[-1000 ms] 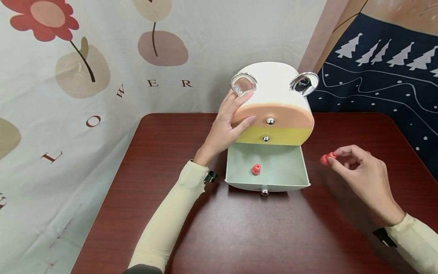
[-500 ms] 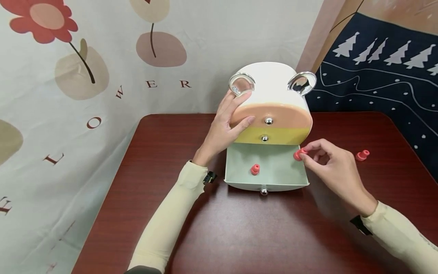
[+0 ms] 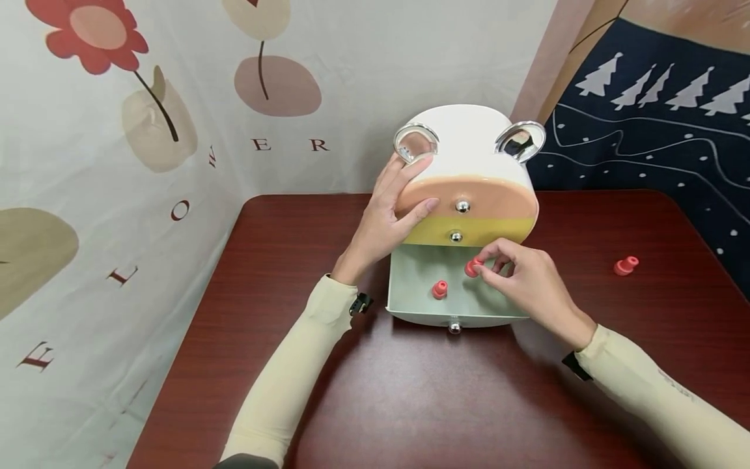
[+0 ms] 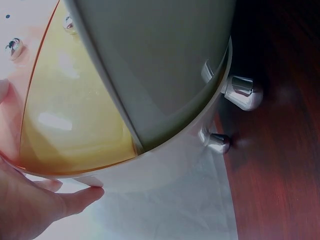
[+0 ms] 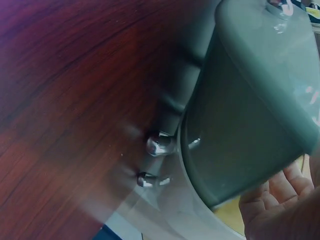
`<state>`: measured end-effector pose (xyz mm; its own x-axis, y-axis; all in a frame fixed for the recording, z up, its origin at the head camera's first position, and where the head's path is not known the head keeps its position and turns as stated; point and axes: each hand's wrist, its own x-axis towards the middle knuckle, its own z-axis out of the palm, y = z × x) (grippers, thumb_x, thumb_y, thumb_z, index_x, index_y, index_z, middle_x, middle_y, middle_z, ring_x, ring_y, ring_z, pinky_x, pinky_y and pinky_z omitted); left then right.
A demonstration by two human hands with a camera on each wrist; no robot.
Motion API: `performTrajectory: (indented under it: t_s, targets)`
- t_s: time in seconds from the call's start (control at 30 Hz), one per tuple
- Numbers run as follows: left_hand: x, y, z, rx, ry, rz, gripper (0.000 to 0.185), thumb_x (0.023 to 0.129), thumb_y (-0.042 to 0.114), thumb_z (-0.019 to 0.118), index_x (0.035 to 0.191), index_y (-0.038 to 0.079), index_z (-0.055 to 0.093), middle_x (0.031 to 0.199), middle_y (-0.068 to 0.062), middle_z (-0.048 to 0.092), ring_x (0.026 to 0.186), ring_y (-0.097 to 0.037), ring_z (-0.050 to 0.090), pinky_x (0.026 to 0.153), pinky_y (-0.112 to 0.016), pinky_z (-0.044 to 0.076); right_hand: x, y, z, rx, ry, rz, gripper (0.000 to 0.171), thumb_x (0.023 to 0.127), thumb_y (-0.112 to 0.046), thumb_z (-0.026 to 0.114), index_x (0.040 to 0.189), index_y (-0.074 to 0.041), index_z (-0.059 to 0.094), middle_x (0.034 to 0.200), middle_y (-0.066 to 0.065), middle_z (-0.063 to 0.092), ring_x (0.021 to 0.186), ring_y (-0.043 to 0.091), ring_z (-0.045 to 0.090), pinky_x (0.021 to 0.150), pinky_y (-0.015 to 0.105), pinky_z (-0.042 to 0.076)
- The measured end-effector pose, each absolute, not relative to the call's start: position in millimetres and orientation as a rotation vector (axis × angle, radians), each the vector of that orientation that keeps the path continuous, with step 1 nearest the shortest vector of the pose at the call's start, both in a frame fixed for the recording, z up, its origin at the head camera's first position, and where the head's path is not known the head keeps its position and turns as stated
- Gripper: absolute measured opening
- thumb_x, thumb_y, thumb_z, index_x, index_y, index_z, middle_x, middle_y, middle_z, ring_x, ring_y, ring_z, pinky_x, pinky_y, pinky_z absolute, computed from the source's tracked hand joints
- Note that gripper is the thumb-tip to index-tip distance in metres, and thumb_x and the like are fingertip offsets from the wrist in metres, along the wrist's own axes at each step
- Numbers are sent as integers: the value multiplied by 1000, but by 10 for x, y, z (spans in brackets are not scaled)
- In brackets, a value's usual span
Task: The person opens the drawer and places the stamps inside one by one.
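A small drawer cabinet [image 3: 469, 140] with a white top, orange and yellow drawer fronts and silver ears stands on the table. Its pale green bottom drawer [image 3: 410, 260] is pulled out. One small red stepped piece [image 3: 439, 290] with a hollow top lies inside. Over the drawer, my right hand [image 3: 530, 280] pinches a second red piece [image 3: 472, 267] between thumb and fingertips. My left hand [image 3: 383, 218] rests against the cabinet's left side, thumb on the orange front and fingers at the left ear. In the right wrist view the drawer's wall hides the pinched piece.
A third red piece [image 3: 626, 266] lies on the dark red wooden table [image 3: 404, 404], right of the cabinet. Silver feet [image 4: 218, 143] jut from the cabinet's underside. A flower-printed cloth [image 3: 351, 78] hangs behind, with a navy tree-patterned cloth [image 3: 644, 143] at the right.
My right hand has moved left from beside the cabinet to over the drawer, carrying the pinched red piece. The third red piece has come into sight. My left hand has stayed put.
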<state>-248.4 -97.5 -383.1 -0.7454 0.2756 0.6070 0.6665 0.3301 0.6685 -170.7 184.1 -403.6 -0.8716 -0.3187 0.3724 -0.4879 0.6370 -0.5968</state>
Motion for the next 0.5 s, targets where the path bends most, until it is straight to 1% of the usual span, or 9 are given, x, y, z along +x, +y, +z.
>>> performTrajectory:
  t_s: [0.1,0.37,0.5]
  targets:
    - [-2487,-970,-3820,-842,-2209,-1386,61,105,29,77,161,19,55,167,0,45,164,-14,15,130,-39,14,-1761,1799,-4076,670,-2661,1030,20,90,-3,87,97,-19,79,82,-13,73,71,7,65,66,19,47]
    - [-2472,-974,-3815,-847,-2207,-1406,61,104,27,77,161,19,55,168,1,45,164,-13,14,130,-40,13,-1870,1690,-4131,765,-2776,932,18,91,-4,84,95,-20,78,87,-11,75,78,10,70,70,37,54]
    - [-2473,-980,-3815,-853,-2210,-1399,61,105,27,77,161,18,55,168,1,44,164,-14,13,130,-39,13,-1908,1659,-4138,779,-2817,919,16,92,-4,85,96,-18,79,89,-9,77,80,12,73,72,40,57]
